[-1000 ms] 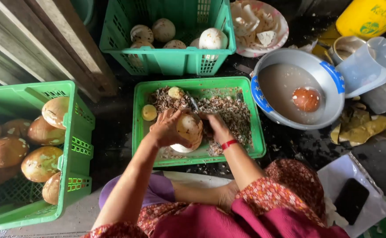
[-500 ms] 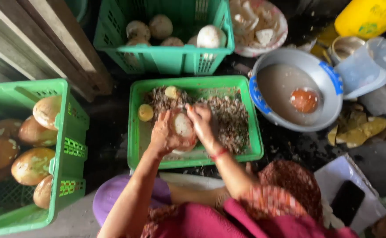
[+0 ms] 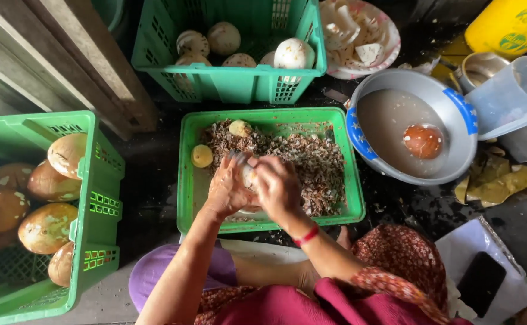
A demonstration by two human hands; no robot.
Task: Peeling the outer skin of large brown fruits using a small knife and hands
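hands have closed in, left hand (image 3: 227, 189) and right hand (image 3: 278, 189) clasping the coconut (image 3: 249, 176) between them (mostly hidden).

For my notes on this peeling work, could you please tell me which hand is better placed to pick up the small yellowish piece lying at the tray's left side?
Probably the left hand: it is nearer the yellowish piece, while the right hand is farther away across the pale coconut.

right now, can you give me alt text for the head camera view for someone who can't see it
Seen from above, a person's left hand and right hand clasp a pale coconut over a green tray of brown shavings. A green crate of brown coconuts stands left; a grey bowl of cloudy water stands right.
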